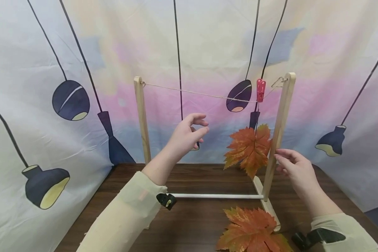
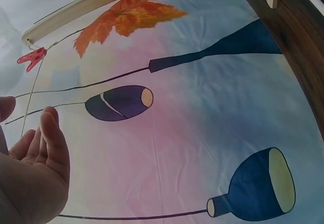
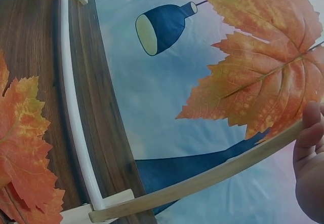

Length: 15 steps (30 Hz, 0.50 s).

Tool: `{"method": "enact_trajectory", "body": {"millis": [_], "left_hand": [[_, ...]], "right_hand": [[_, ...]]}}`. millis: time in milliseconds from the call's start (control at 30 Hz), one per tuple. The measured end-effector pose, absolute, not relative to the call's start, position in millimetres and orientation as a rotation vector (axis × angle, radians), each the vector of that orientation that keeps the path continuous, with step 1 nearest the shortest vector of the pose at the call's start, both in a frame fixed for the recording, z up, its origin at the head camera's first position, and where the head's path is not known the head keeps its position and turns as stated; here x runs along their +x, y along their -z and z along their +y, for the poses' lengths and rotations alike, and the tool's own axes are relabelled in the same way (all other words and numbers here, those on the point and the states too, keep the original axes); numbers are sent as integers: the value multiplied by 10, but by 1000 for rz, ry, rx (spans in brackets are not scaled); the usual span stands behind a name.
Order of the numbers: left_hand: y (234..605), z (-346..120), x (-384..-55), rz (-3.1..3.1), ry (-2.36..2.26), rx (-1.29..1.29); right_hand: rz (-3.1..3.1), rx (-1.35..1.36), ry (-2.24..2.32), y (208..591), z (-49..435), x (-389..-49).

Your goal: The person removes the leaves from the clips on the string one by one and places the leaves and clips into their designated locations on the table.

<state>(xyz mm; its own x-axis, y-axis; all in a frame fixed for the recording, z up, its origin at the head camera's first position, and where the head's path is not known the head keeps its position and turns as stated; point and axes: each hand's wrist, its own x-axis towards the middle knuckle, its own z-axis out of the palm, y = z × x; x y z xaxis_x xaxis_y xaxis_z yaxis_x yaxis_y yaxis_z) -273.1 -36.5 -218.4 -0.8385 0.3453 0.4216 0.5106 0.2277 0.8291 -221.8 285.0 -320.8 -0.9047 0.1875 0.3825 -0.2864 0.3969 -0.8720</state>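
An orange-red artificial maple leaf [image 1: 249, 148] hangs by its stem from a red clothespin [image 1: 260, 91] on a string [image 1: 201, 93] strung between two wooden posts. My left hand [image 1: 190, 133] is raised in the air left of the leaf, its fingers loosely bent with nothing between them. In the left wrist view the clothespin [image 2: 31, 58] lies beyond those fingertips. My right hand [image 1: 294, 168] is beside the right wooden post [image 1: 278, 136], fingertips right at its edge. In the right wrist view these fingers [image 3: 310, 115] overlap the lower edge of the hanging leaf [image 3: 268, 67].
A second maple leaf [image 1: 252, 231] lies on the dark wooden table [image 1: 182, 217] in front of the rack. A white bar [image 1: 214, 196] joins the posts low down, the left post [image 1: 141, 119] standing behind my left arm. Behind hangs a cloth backdrop printed with lamps.
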Motion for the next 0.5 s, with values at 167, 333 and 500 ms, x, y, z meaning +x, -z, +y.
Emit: {"method": "enact_trajectory", "body": {"millis": [167, 333, 500], "left_hand": [[2146, -312, -2754, -2314, 1697, -833], [2123, -282, -2765, -2325, 1647, -829], [2112, -243, -2794, -2358, 1603, -846]], "right_hand": [[-2244, 121, -1514, 3185, 2814, -2215], [-2239, 181, -1525, 3155, 2774, -2232], [-2286, 232, -1488, 3132, 2734, -2242]]}}
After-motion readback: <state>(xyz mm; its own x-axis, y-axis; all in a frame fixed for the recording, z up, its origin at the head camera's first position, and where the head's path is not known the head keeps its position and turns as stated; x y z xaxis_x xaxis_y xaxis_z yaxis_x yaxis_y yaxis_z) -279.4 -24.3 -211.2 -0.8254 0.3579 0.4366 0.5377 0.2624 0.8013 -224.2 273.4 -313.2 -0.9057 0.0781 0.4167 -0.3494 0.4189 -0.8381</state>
